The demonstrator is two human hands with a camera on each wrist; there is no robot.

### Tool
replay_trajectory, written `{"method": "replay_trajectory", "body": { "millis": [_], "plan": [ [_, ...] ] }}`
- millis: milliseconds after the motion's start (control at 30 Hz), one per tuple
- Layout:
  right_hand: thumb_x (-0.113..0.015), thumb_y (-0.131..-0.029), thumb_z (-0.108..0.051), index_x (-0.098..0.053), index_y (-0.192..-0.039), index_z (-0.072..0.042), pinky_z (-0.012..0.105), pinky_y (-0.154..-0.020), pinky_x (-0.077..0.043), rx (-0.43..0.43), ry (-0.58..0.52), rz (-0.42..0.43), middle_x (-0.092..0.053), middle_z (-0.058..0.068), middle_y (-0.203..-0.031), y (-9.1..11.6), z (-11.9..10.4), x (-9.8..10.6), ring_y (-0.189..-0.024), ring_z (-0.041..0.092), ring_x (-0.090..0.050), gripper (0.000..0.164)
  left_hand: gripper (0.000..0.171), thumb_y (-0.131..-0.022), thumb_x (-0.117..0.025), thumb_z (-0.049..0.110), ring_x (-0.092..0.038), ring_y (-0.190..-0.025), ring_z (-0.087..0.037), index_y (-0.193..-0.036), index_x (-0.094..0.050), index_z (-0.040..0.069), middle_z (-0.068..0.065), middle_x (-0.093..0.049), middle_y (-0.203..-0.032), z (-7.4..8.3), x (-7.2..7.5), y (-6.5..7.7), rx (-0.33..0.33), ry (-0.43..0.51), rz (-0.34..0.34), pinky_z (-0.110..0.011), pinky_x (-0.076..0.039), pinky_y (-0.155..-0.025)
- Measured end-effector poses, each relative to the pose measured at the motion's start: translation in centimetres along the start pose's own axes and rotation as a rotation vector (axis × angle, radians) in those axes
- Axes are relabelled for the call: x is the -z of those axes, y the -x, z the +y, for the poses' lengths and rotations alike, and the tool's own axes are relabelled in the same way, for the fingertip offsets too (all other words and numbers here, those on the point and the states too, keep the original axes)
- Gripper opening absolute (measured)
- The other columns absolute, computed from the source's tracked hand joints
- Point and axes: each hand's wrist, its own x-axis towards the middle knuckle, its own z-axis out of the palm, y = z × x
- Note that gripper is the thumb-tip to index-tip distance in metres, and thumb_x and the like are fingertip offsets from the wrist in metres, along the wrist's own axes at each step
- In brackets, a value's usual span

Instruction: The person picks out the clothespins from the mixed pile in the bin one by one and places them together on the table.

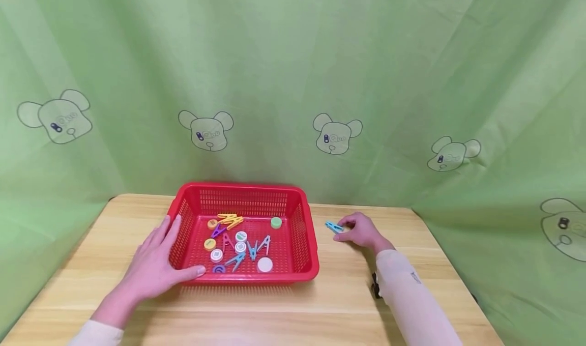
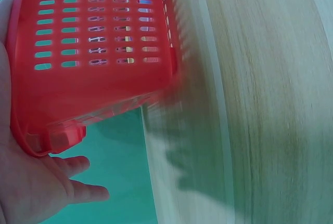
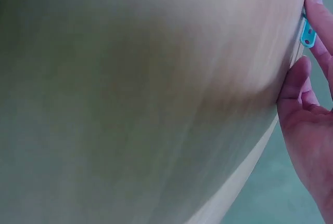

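Observation:
A light-blue clothespin (image 1: pixel 334 227) lies on the table to the right of a red plastic basket (image 1: pixel 247 277). My right hand (image 1: pixel 361 231) is at it, thumb and forefinger on either side with a gap between their tips; the right wrist view shows one end of the clothespin (image 3: pixel 308 36) in that gap. Spread over the basket's left rim is my left hand (image 1: pixel 153 264), its fingers fairly straight along the side and its thumb across the front rim. Inside the basket lie several clothespins, among them a yellow pair (image 1: pixel 230 220), and several round bottle caps, including a green one (image 1: pixel 276 223).
The wooden table (image 1: pixel 256 320) ends at a green curtain (image 1: pixel 270 81) printed with bear heads, which hangs behind and at both sides. A small black object (image 1: pixel 376 286) shows beside the right sleeve (image 1: pixel 412 295).

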Motion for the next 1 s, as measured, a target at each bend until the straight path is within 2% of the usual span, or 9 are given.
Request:
{"method": "replay_trajectory", "body": {
  "millis": [133,233,300,400,533,800,1000],
  "plan": [
    [-0.091,-0.074,-0.017,-0.070,-0.123,-0.007,0.054,-0.099,-0.041,0.050,-0.061,-0.106,-0.063,0.014,-0.123,-0.4,0.2,0.7,-0.112,0.035,-0.053,0.054,0.132,-0.070,-0.072,0.077,-0.019,-0.138,-0.056,-0.161,-0.007,0.008,-0.025,-0.007,-0.163,-0.1,0.0,-0.1,-0.004,-0.003,-0.001,-0.076,-0.019,-0.103],
    [-0.087,-0.076,-0.009,-0.062,-0.135,-0.007,0.058,-0.100,-0.041,0.106,-0.086,-0.221,-0.053,0.020,-0.136,-0.9,-0.1,1.3,-0.119,0.042,-0.051,0.064,0.131,-0.070,-0.073,0.076,-0.019,-0.138,-0.056,-0.161,-0.008,0.007,-0.026,-0.008,-0.163,-0.1,0.1,-0.1,-0.004,-0.003,0.005,-0.076,-0.020,-0.103],
    [-0.085,-0.078,-0.004,-0.058,-0.140,-0.008,0.057,-0.096,-0.044,0.142,-0.091,-0.297,-0.048,0.024,-0.137,-1.4,-0.5,1.6,-0.116,0.044,-0.051,0.068,0.131,-0.070,-0.073,0.076,-0.019,-0.138,-0.056,-0.161,-0.009,0.007,-0.026,-0.008,-0.162,-0.2,0.1,-0.1,-0.004,-0.005,0.008,-0.076,-0.020,-0.103],
    [-0.082,-0.078,0.001,-0.056,-0.141,-0.009,0.049,-0.089,-0.048,0.195,-0.075,-0.374,-0.048,0.024,-0.133,-2.1,-0.8,1.9,-0.109,0.040,-0.053,0.069,0.131,-0.070,-0.073,0.076,-0.019,-0.138,-0.057,-0.161,-0.009,0.006,-0.026,-0.008,-0.162,-0.2,0.0,0.0,-0.001,-0.006,0.007,-0.077,-0.020,-0.102],
    [-0.080,-0.077,0.005,-0.058,-0.138,-0.009,0.046,-0.088,-0.048,0.230,-0.027,-0.404,-0.052,0.021,-0.128,-2.6,-0.9,2.0,-0.108,0.037,-0.051,0.066,0.132,-0.069,-0.072,0.077,-0.019,-0.138,-0.057,-0.161,-0.008,0.007,-0.026,-0.008,-0.162,-0.1,-0.2,0.0,0.003,-0.006,0.001,-0.077,-0.021,-0.102],
    [-0.080,-0.081,0.001,-0.058,-0.142,-0.025,0.051,-0.092,-0.043,0.023,0.020,-0.390,-0.039,0.018,-0.131,-2.7,-1.7,1.8,-0.113,0.035,-0.042,0.070,0.131,-0.069,-0.072,0.078,-0.018,-0.138,-0.057,-0.161,-0.008,0.008,-0.026,-0.008,-0.162,0.0,0.0,0.0,0.003,-0.010,0.008,-0.077,-0.019,-0.102],
    [-0.077,-0.082,0.002,-0.061,-0.138,-0.026,0.054,-0.095,-0.042,-0.003,0.015,-0.416,-0.037,0.017,-0.133,-2.7,-1.9,2.0,-0.114,0.036,-0.043,0.064,0.131,-0.070,-0.072,0.077,-0.018,-0.138,-0.057,-0.161,-0.009,0.007,-0.027,-0.008,-0.162,0.1,0.0,0.0,0.009,-0.005,0.004,-0.078,-0.019,-0.101]
  ]
}}
